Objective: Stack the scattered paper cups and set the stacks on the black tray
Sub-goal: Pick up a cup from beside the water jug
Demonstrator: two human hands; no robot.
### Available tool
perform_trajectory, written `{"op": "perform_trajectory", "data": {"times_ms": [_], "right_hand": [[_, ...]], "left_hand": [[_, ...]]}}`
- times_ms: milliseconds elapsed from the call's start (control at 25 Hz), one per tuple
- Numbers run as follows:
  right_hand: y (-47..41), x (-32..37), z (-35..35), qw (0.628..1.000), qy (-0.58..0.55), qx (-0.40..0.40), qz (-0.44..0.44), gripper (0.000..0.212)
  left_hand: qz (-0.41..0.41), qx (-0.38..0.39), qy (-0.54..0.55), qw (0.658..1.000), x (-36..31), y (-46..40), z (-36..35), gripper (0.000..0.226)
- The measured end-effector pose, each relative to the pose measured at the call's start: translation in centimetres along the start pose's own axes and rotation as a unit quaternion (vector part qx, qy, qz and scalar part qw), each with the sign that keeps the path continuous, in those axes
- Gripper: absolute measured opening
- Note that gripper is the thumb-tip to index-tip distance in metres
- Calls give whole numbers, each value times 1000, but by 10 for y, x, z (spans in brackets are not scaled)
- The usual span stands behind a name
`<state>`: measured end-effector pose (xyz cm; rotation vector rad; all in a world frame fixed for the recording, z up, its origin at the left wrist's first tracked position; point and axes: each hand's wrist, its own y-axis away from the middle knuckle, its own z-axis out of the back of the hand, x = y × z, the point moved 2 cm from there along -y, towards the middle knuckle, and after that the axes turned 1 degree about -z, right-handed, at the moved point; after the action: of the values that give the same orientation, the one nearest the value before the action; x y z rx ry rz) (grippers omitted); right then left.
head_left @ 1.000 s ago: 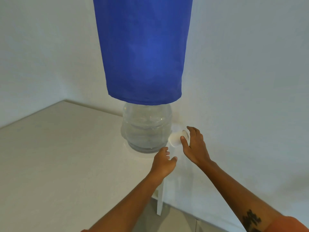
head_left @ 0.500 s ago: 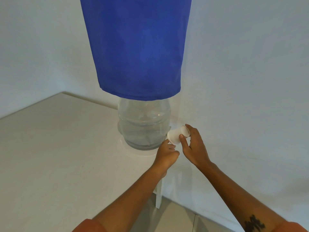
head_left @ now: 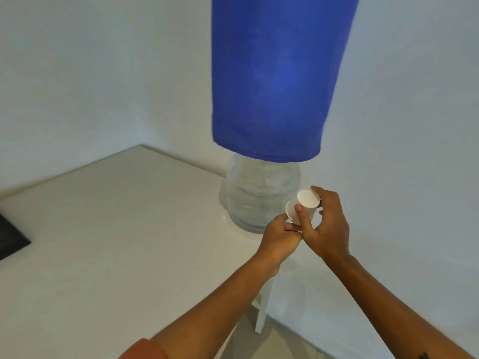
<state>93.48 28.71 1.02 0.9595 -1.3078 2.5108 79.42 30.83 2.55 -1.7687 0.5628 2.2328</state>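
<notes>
- White walls meet at a corner behind a pale surface (head_left: 108,229), where a clear water bottle (head_left: 259,198) stands under a blue cloth cover (head_left: 274,79).
- A dark corner at the far left edge of the surface looks like the black tray (head_left: 10,237); it lies well apart from the hands, so the cups have a way to travel.
- Two white paper cups are held in the air just in front of the bottle's base, above the edge of the surface.
- The right hand (head_left: 326,229) holds the nearer cup (head_left: 307,202) on its side, its flat white bottom turned toward the camera. The thumb lies along the cup's wall and the fingers curl round its far side, a closed grip on the cup.
- The left hand (head_left: 278,237) pinches the second cup (head_left: 290,212) at its lower edge; only a sliver of that cup shows behind the first.
- The two cups overlap and seem to touch. My judgement is that they are tilted this way so that one can be slid into the other, though I cannot tell whether they are nested yet.
- Both hands are close together, knuckles touching, probably to steady the light cups while aligning them.
</notes>
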Motion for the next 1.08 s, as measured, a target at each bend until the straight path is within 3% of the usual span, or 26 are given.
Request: {"op": "perform_trajectory", "data": {"times_ms": [160, 520, 1080], "right_hand": [[10, 52, -41, 999, -38, 28, 27, 76], [48, 201, -170, 977, -137, 129, 104, 66], [163, 484, -331, 901, -291, 253, 199, 62]], "left_hand": [[-18, -37, 7, 999, 12, 25, 66, 33], [9, -186, -8, 982, 59, 94, 243, 40], [20, -417, -57, 907, 114, 284, 498, 25]]}}
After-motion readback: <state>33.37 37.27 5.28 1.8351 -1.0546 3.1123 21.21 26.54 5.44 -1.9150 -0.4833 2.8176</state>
